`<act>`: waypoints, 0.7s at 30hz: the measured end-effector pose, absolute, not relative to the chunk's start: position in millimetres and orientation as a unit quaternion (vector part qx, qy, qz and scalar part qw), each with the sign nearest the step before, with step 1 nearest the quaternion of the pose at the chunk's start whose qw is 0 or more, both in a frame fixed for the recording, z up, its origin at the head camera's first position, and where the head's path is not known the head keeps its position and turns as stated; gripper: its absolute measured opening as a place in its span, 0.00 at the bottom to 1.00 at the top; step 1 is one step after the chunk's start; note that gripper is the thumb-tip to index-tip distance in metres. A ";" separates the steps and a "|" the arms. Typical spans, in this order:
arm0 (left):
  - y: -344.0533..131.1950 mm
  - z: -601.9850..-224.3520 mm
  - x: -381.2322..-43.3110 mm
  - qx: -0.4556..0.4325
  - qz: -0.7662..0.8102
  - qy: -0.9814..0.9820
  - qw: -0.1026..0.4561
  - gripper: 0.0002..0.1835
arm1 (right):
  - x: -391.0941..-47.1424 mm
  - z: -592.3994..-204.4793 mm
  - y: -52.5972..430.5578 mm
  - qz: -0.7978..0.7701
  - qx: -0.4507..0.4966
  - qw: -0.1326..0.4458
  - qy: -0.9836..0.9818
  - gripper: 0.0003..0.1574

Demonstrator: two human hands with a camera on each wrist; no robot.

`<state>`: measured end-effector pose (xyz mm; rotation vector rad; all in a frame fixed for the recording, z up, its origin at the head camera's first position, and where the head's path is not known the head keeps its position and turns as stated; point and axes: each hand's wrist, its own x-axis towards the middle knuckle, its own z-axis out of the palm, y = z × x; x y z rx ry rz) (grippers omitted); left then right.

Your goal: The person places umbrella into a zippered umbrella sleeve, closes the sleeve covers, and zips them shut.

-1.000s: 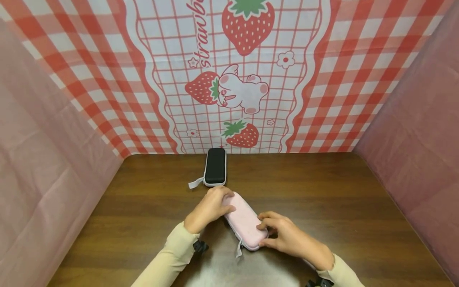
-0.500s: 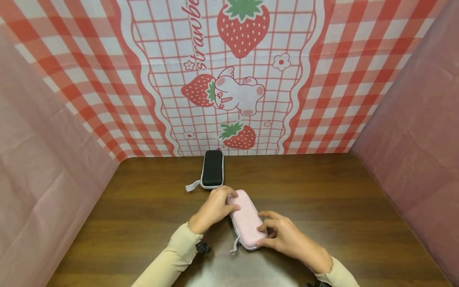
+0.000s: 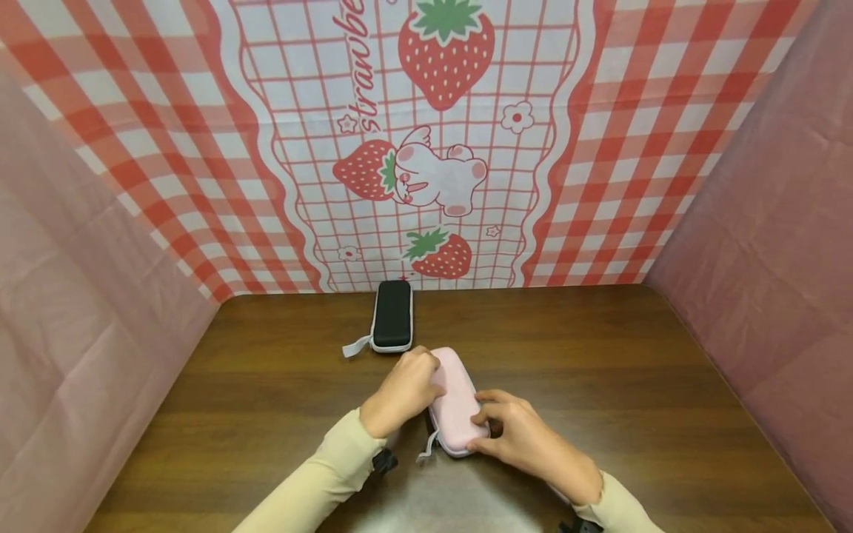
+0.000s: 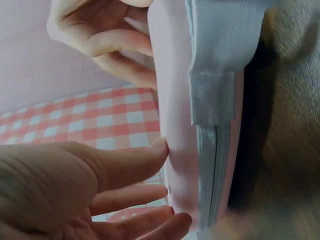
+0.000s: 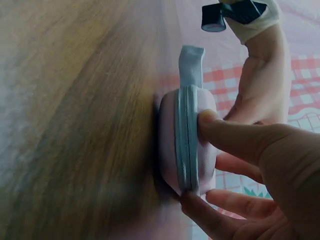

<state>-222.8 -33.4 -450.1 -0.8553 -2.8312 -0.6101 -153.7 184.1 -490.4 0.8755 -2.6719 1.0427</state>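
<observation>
A pink zippered hard case (image 3: 456, 400) is held between my two hands, close over the tabletop. At its far left end, my left hand (image 3: 403, 392) grips it, thumb on the upper face and fingers round the edge. My right hand (image 3: 523, 437) pinches the near right end, with the thumb beside the grey zipper (image 5: 186, 145) in the right wrist view. The zipper runs round the side and looks closed. A grey fabric pull tab (image 4: 212, 95) hangs at the near left corner.
Behind my left hand, a black case (image 3: 393, 314) with white trim and a light pull tab lies on the wooden table (image 3: 566, 333). A strawberry-print checked cloth (image 3: 446, 148) stands along the back edge, with pink cloth at both sides.
The pink case has turned a little clockwise, so its length points more nearly straight away from me. Both hands keep hold and move with it. The head view has shifted slightly.
</observation>
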 end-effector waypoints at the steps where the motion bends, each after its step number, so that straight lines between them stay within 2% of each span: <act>1: -32.2 -449.3 -223.6 -0.283 -0.194 -0.937 0.060 0.09 | -155.0 -490.9 182.5 0.336 0.295 0.085 -0.890 0.18; 6: -26.8 -447.8 -230.9 -0.286 -0.164 -0.942 0.058 0.07 | -161.2 -490.8 173.6 0.304 0.313 0.132 -0.890 0.16; 14: -25.2 -446.4 -253.2 -0.273 -0.187 -0.944 0.017 0.11 | -168.3 -487.4 159.9 0.290 0.314 0.147 -0.892 0.11; 21: -29.7 -446.3 -267.0 -0.286 -0.224 -0.932 -0.005 0.15 | -175.9 -490.7 155.7 0.293 0.310 0.172 -0.888 0.13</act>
